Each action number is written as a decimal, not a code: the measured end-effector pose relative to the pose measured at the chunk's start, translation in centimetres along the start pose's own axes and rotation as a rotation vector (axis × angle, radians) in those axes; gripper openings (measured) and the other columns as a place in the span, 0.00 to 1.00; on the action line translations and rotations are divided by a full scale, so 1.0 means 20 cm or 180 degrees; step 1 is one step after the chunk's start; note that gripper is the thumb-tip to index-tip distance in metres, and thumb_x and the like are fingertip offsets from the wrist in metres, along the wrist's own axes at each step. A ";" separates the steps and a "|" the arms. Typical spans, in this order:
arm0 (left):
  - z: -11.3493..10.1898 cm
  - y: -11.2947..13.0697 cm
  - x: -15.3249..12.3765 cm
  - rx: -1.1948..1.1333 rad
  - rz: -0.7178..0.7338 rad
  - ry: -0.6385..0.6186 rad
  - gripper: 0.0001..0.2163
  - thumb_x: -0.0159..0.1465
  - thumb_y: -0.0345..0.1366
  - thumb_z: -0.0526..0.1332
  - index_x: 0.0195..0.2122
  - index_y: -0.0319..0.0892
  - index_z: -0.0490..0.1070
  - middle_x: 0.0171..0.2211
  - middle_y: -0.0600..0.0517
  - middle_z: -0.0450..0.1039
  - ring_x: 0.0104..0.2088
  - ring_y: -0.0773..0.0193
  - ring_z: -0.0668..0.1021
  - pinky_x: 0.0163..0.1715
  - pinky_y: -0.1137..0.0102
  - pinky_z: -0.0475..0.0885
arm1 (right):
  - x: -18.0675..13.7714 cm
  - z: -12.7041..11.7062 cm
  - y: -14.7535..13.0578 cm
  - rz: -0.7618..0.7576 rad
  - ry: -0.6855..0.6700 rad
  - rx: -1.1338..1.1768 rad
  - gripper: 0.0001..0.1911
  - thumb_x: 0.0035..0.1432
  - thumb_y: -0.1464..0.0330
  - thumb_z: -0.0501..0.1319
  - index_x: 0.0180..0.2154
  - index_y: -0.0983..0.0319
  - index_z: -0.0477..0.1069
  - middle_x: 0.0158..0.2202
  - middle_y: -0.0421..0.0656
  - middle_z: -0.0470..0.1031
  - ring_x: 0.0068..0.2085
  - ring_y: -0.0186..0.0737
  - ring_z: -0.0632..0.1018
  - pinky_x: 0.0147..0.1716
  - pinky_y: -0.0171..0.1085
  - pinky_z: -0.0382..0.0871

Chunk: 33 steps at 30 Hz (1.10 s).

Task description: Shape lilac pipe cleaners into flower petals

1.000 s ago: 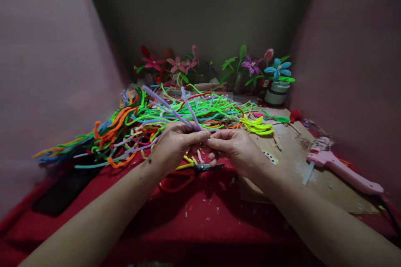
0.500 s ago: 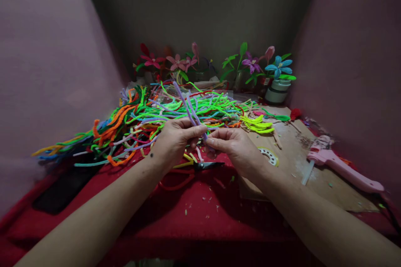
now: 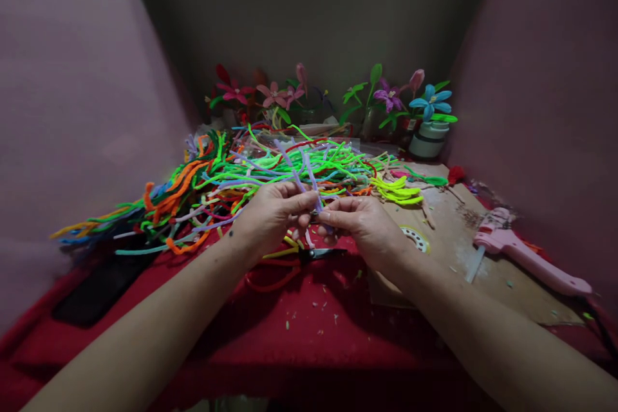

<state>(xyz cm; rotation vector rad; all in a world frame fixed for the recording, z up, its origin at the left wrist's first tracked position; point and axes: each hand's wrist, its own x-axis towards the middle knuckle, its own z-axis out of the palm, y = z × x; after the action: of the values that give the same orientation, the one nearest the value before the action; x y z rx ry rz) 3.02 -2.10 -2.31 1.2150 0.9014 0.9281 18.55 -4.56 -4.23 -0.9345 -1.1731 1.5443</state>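
My left hand (image 3: 273, 215) and my right hand (image 3: 360, 225) meet at the middle, both pinched on a pair of lilac pipe cleaners (image 3: 303, 174) whose free ends rise and lean back over the pile. The fingertips of both hands touch at the cleaners' lower ends. Behind them spreads a big heap of coloured pipe cleaners (image 3: 217, 180), mostly green, orange and lilac. Red-handled scissors (image 3: 290, 264) lie on the red cloth just under my hands.
A pink glue gun (image 3: 526, 257) lies on a cardboard sheet (image 3: 458, 238) at the right. Pipe-cleaner flowers (image 3: 386, 100) in small pots line the back wall. A yellow-green bundle (image 3: 398, 193) sits right of the heap. A dark flat object (image 3: 96, 290) rests at left.
The lilac pipe cleaners' free ends have swung from leaning left to standing closer together and more upright. My hands have risen slightly and stay pinched together.
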 end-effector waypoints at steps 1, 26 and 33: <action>0.00 0.00 0.00 0.0042 -0.0025 -0.0027 0.09 0.53 0.37 0.66 0.26 0.36 0.69 0.13 0.57 0.65 0.12 0.75 0.65 0.12 0.79 0.60 | 0.00 0.00 0.00 0.0020 -0.0012 0.0000 0.10 0.42 0.66 0.67 0.20 0.65 0.71 0.19 0.40 0.72 0.19 0.30 0.69 0.23 0.34 0.64; 0.05 -0.01 -0.02 0.0352 0.0251 0.0140 0.07 0.52 0.36 0.66 0.28 0.37 0.72 0.18 0.55 0.69 0.16 0.73 0.69 0.16 0.78 0.62 | 0.02 -0.02 0.03 -0.0066 -0.0087 0.0398 0.06 0.45 0.68 0.64 0.23 0.66 0.73 0.21 0.43 0.76 0.20 0.31 0.72 0.25 0.34 0.67; -0.01 0.01 -0.03 0.2101 0.1721 0.0164 0.06 0.57 0.34 0.61 0.34 0.39 0.75 0.29 0.51 0.72 0.28 0.67 0.74 0.26 0.74 0.69 | 0.02 -0.03 0.01 0.0031 0.0027 0.0270 0.09 0.42 0.67 0.66 0.20 0.66 0.69 0.18 0.40 0.72 0.17 0.28 0.68 0.20 0.31 0.62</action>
<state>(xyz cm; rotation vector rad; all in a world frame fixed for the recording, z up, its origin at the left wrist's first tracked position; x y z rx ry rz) 2.55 -2.53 -2.06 2.0776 0.9740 1.1261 18.97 -3.99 -4.55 -0.8909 -1.0900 1.5839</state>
